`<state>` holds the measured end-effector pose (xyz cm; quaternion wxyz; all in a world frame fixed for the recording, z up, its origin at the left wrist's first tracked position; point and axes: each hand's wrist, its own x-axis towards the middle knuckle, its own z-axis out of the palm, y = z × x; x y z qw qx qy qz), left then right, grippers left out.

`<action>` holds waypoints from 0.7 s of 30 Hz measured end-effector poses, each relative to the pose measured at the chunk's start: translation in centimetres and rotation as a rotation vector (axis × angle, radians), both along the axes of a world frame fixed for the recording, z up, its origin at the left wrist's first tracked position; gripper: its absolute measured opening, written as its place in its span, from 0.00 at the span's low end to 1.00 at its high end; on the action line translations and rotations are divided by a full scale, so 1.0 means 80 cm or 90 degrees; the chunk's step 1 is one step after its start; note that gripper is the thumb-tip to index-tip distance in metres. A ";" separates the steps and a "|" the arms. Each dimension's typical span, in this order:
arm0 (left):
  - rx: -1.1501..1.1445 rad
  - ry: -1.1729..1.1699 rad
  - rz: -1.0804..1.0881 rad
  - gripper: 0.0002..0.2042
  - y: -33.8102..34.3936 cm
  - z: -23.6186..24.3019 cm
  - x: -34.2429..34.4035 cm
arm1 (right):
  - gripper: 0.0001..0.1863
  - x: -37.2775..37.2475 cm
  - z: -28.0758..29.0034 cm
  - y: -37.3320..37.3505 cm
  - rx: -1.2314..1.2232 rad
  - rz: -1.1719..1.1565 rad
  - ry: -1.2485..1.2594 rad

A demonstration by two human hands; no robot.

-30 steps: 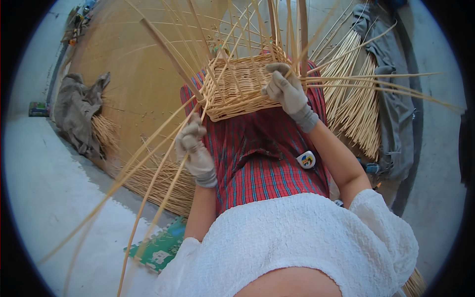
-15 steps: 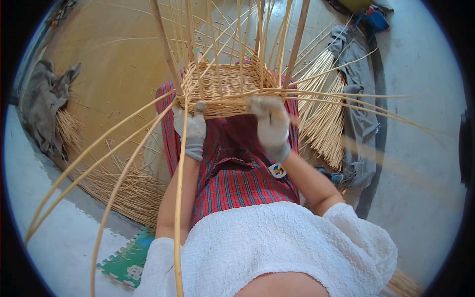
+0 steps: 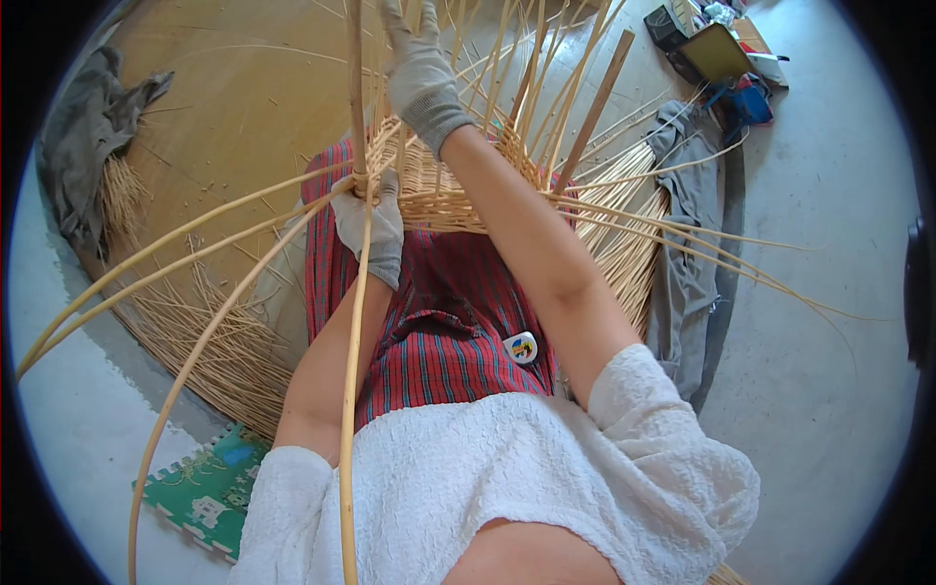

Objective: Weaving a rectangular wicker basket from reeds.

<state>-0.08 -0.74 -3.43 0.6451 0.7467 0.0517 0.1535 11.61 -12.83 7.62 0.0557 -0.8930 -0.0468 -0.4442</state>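
A half-woven wicker basket (image 3: 444, 210) rests on my lap, with thin upright stakes rising from it and thicker wooden posts at its corners. My left hand (image 3: 375, 224), in a pale glove, is closed on the near left corner, just below the thick post (image 3: 357, 88). Long weaving rods (image 3: 195, 224) fan out from that corner to the left and toward me. My right hand (image 3: 421, 83), gloved too, reaches up over the basket beside that post. Its fingers are apart, their tips near the upper edge of the view, and no held thing shows.
Bundles of cut rods (image 3: 619, 234) lie on the right by a grey cloth (image 3: 682, 263). More rods (image 3: 210, 341) lie at left, below another grey cloth (image 3: 83, 151). A green foam mat (image 3: 200, 497) is at lower left; a blue item (image 3: 749, 100) sits far right.
My right hand has left the basket's near right rim and moved up and leftward to the far stakes. My left hand stays at the near left corner.
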 end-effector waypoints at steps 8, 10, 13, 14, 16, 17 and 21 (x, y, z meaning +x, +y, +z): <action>-0.264 0.069 -0.138 0.25 0.027 0.006 -0.003 | 0.22 -0.082 0.022 0.041 0.731 0.164 -0.144; -0.259 0.067 -0.178 0.27 0.040 0.011 -0.002 | 0.23 -0.108 0.025 0.037 0.851 0.237 -0.085; -0.152 0.066 -0.237 0.35 0.044 0.004 0.009 | 0.24 -0.121 -0.002 0.023 0.991 0.291 -0.067; -0.103 0.024 -0.207 0.35 0.037 0.022 0.003 | 0.24 -0.130 -0.012 0.025 0.875 0.265 -0.097; -0.076 -0.010 -0.148 0.34 0.034 0.015 0.005 | 0.23 -0.164 -0.044 0.027 0.765 0.233 -0.118; -0.073 -0.006 -0.146 0.34 0.035 0.006 0.005 | 0.22 -0.192 -0.070 0.015 0.863 0.319 -0.100; -0.230 0.051 -0.161 0.31 0.041 0.014 0.017 | 0.24 -0.236 -0.084 0.003 1.067 0.458 -0.070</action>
